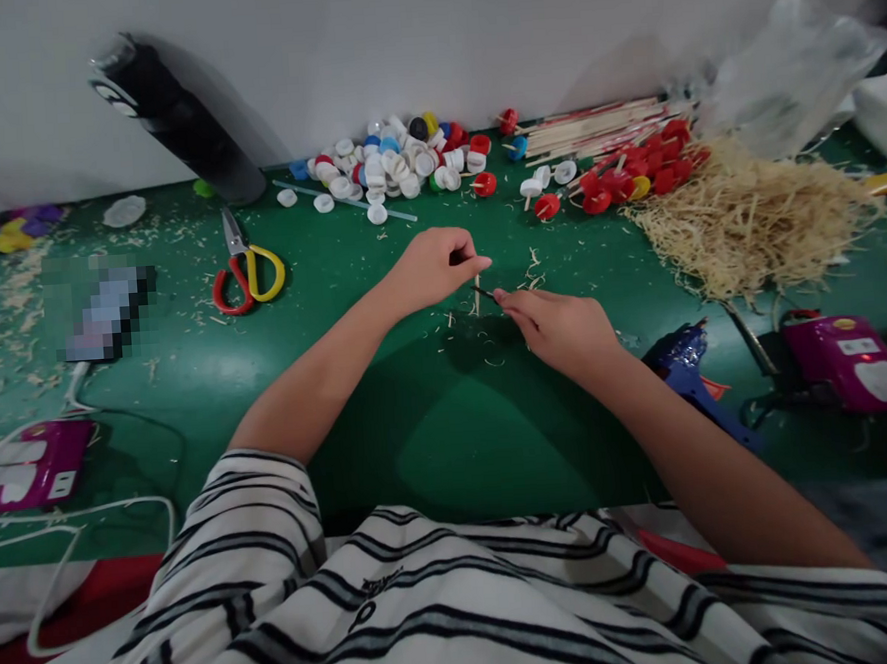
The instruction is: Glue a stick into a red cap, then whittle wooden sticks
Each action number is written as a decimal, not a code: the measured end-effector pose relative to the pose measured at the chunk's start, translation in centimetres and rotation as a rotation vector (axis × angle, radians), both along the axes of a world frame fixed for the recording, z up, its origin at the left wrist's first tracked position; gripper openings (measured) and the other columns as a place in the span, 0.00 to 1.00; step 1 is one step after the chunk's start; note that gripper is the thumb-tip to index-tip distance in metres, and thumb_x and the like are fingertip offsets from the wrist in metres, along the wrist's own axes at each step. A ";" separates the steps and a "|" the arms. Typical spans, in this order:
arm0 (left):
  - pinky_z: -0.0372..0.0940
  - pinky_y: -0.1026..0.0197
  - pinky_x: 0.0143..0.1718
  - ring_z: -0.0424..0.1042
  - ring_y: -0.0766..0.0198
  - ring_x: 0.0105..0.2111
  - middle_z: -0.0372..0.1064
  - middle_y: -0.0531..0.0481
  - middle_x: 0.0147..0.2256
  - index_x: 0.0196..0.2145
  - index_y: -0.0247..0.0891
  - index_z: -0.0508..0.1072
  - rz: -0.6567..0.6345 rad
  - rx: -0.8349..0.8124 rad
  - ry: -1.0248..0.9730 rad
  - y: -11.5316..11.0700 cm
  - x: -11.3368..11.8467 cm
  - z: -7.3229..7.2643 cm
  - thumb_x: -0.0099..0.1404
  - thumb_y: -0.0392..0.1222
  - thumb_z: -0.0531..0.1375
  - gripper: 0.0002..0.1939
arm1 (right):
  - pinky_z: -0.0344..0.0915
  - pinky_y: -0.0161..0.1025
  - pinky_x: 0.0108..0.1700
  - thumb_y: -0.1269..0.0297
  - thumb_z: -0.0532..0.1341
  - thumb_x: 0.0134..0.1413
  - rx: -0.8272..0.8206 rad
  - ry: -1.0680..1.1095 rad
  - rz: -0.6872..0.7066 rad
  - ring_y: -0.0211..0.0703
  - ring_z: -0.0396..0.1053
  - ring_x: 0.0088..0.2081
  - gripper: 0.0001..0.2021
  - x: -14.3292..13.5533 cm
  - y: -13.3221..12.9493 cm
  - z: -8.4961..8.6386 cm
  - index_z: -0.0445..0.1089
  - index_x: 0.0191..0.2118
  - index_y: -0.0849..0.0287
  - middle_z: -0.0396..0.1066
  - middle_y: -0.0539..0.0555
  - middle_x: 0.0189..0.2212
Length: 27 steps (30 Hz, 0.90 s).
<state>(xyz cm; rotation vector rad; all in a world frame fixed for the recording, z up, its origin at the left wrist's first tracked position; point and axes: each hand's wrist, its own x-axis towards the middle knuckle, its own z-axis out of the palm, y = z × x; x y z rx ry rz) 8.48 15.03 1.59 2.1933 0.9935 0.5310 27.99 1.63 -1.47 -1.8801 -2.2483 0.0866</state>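
Observation:
My left hand is closed in a pinch on the upper end of a short, thin wooden stick, which points down toward the table. Just to its right, my right hand grips a slim dark tool whose tip meets or nearly meets the stick. Most of that tool is hidden by the fingers, so its kind cannot be made out. Pale wood shavings lie scattered beneath both hands on the green table.
Bottle caps are piled at the back, near red caps on sticks. Wood fibre is heaped at right, with a blue glue gun and purple power socket nearer. Scissors, a phone and a black bottle are left.

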 end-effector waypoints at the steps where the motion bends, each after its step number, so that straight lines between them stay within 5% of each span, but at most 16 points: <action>1: 0.54 0.58 0.32 0.59 0.67 0.26 0.63 0.55 0.23 0.26 0.40 0.66 0.002 -0.003 0.005 0.0 0.0 0.0 0.68 0.39 0.65 0.14 | 0.58 0.38 0.31 0.59 0.50 0.78 -0.004 0.005 0.001 0.45 0.81 0.45 0.21 0.0 0.0 0.0 0.78 0.62 0.47 0.84 0.52 0.51; 16: 0.54 0.57 0.32 0.59 0.67 0.26 0.64 0.54 0.24 0.25 0.40 0.66 -0.026 -0.049 0.004 0.2 0.2 0.1 0.69 0.39 0.66 0.16 | 0.51 0.40 0.29 0.59 0.49 0.77 -0.008 -0.070 -0.038 0.46 0.78 0.40 0.22 -1.2 0.3 0.7 0.79 0.61 0.47 0.84 0.54 0.45; 27: 0.53 0.57 0.30 0.55 0.69 0.24 0.62 0.54 0.22 0.25 0.39 0.67 -0.007 -0.091 -0.011 0.3 -0.3 0.0 0.69 0.37 0.66 0.16 | 0.52 0.40 0.29 0.60 0.51 0.77 -0.024 -0.025 -0.059 0.46 0.79 0.42 0.21 -1.0 -0.8 0.4 0.78 0.62 0.48 0.84 0.53 0.49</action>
